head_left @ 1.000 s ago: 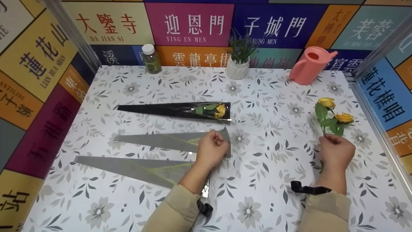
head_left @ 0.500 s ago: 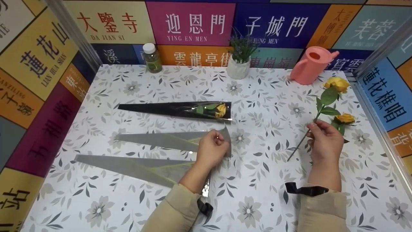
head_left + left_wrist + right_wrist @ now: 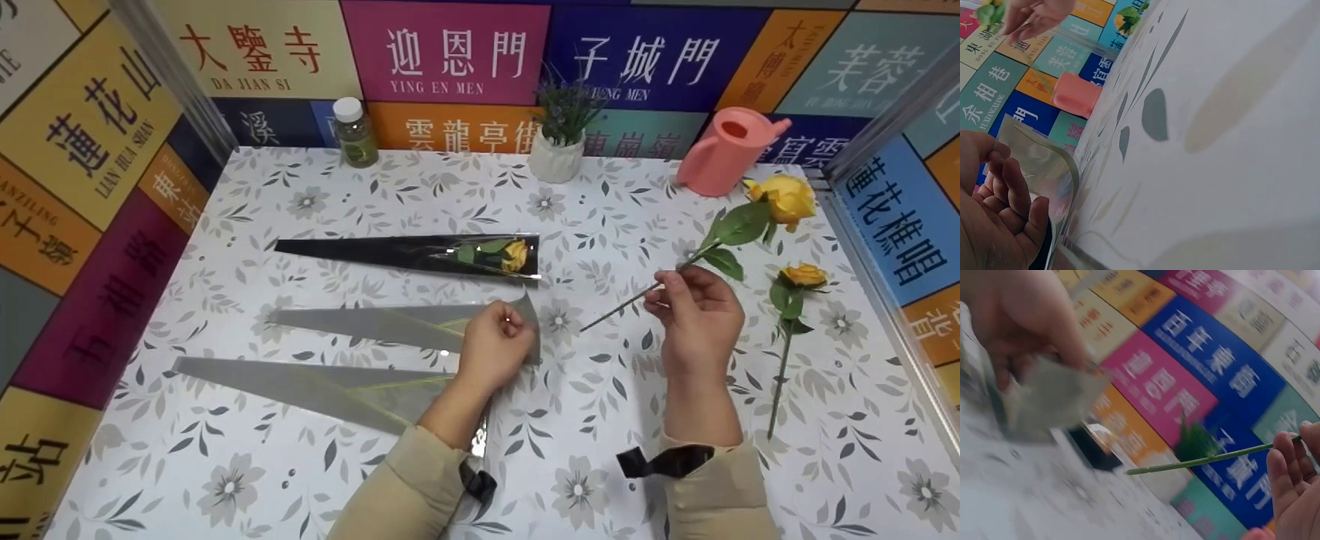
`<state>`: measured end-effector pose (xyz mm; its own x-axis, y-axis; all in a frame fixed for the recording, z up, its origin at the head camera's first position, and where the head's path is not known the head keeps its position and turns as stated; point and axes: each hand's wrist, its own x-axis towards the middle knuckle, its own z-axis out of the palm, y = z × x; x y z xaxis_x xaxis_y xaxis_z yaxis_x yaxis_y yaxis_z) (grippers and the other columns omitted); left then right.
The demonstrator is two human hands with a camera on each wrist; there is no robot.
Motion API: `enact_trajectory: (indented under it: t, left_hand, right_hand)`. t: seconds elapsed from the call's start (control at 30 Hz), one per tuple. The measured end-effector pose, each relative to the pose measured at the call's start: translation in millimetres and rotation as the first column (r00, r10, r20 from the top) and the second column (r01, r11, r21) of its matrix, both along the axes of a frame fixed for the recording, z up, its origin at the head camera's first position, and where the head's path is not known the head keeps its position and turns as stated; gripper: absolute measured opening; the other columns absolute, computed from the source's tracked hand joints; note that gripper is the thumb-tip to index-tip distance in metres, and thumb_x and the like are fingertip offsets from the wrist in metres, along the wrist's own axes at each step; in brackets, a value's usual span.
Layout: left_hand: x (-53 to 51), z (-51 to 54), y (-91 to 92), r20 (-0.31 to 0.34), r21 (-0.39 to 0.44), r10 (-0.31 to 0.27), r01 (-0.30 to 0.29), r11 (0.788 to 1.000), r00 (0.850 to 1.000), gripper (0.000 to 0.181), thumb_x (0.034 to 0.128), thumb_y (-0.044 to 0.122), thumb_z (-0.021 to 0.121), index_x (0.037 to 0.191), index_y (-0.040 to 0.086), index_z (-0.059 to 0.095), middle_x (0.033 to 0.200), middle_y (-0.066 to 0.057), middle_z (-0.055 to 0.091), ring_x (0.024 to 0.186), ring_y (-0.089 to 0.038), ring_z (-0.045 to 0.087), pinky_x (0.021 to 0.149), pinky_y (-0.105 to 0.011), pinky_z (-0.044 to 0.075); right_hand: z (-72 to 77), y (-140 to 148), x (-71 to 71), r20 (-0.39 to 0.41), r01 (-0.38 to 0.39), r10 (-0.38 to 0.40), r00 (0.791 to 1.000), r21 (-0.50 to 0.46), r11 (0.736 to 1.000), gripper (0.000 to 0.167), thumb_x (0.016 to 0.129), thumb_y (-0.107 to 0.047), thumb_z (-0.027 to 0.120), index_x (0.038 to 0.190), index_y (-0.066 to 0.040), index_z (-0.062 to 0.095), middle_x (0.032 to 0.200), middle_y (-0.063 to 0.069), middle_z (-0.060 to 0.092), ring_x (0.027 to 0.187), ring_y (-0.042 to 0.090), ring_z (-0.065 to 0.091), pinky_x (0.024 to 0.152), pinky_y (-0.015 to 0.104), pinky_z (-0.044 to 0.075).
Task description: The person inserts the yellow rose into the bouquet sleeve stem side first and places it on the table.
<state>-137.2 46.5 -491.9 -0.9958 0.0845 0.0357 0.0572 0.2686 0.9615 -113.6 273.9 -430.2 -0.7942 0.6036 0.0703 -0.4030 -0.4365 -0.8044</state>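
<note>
My left hand (image 3: pixel 496 341) pinches the open end of a clear grey flower sleeve (image 3: pixel 360 326), whose film stands up and bows open in the left wrist view. Between thumb and fingers, my right hand (image 3: pixel 701 322) holds the stem of a yellow rose (image 3: pixel 784 199). Its bloom points to the back right and its bare stem end (image 3: pixel 1145 470) towards the sleeve, apart from it. A second yellow rose (image 3: pixel 804 276) lies on the table at the right. Another grey sleeve (image 3: pixel 300 390) lies in front, partly under my left arm.
A black sleeve (image 3: pixel 360 253) with a yellow rose inside lies behind the grey ones. Along the back wall stand a capped jar (image 3: pixel 355 135), a white pot with a plant (image 3: pixel 556 161) and a pink watering can (image 3: pixel 720 161). Panels enclose the table's sides.
My right hand has lifted one yellow rose off the table and carried it left, its stem swinging towards the sleeve. The left hand keeps its place on the sleeve's edge.
</note>
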Motion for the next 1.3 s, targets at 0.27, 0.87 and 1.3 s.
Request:
enact_trajectory:
  t: [0.27, 0.87, 1.3]
  left_hand:
    - [-1.2, 0.1, 0.3, 0.019, 0.008, -0.020, 0.019, 1.000, 1.000, 0.013, 0.0835, 0.002, 0.071, 0.085, 0.010, 0.061, 0.067, 0.008, 0.052, 0.060, -0.007, 0.049, 0.055, -0.023, 0.042]
    - [-1.4, 2.4, 1.4, -0.020, 0.016, -0.024, 0.024, 1.000, 1.000, 0.013, 0.0845, 0.002, 0.071, 0.084, 0.009, 0.061, 0.064, 0.011, 0.050, 0.058, -0.005, 0.047, 0.057, -0.023, 0.040]
    - [-0.6, 3.6, 1.0, -0.026, 0.114, -0.011, 0.014, 0.993, 1.000, 0.013, 0.0880, 0.000, 0.072, 0.085, 0.007, 0.061, 0.064, 0.009, 0.054, 0.056, -0.005, 0.047, 0.054, -0.021, 0.040]
  right_hand:
    - [14.5, -31, 14.5, -0.234, -0.087, 0.107, 0.966, 0.093, 0.992, 0.009, 0.091, 0.017, 0.071, 0.100, 0.015, 0.068, 0.088, 0.022, 0.075, 0.065, 0.025, 0.074, 0.065, 0.033, 0.063]
    - [-0.2, -49, 12.5, -0.219, -0.098, 0.218, 0.951, 0.452, 0.886, 0.011, 0.092, 0.019, 0.069, 0.102, 0.021, 0.067, 0.093, 0.019, 0.077, 0.073, 0.021, 0.078, 0.071, 0.033, 0.064]
    - [-11.8, -52, 7.8, -0.130, -0.138, 0.230, 0.964, 0.493, 0.859, 0.012, 0.091, 0.019, 0.069, 0.103, 0.020, 0.068, 0.093, 0.016, 0.077, 0.075, 0.021, 0.077, 0.072, 0.031, 0.064]
